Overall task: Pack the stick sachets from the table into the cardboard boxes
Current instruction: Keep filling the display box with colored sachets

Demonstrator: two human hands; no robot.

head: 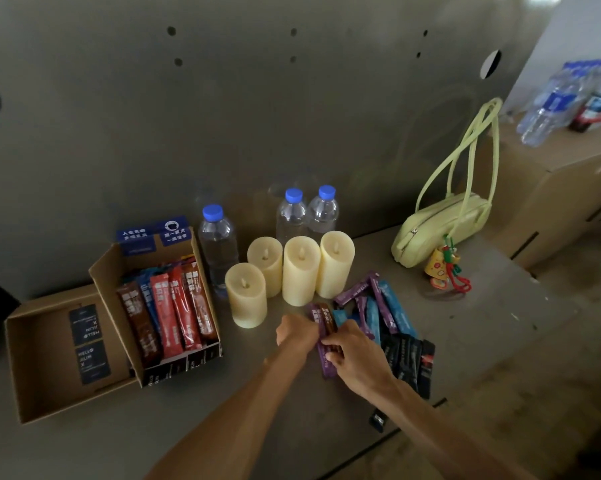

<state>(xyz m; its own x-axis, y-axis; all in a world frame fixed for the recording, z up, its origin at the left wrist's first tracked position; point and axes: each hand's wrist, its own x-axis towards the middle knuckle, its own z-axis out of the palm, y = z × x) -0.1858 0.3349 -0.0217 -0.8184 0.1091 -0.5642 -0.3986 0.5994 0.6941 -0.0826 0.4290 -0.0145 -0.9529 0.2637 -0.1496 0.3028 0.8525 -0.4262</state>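
from the head view we see both hands meeting over the grey bench [500,323], right of centre. the left hand [297,330] is curled tight round the upper part of a small bundle of sachets [327,362], purple and brown, and the right hand [354,355] curls its fingers round the lower part of the same bundle, so both have hold of it just above the bench. right beside the hands lies the loose pile of sachets [389,313], purple and blue sticks crossing one another, with black sachets [408,358] along its near edge. to the left stands the filled box [105,271], its flap up, with red, brown and blue packed sachets [169,306] lying side by side inside. touching it on the far left is the second box [42,386], which holds only two dark cards. between the filled box and the pile stand four cream candles [301,270], with three water bottles [219,237] behind them. a pale green handbag [441,230] leans against the wall, well apart on the right.
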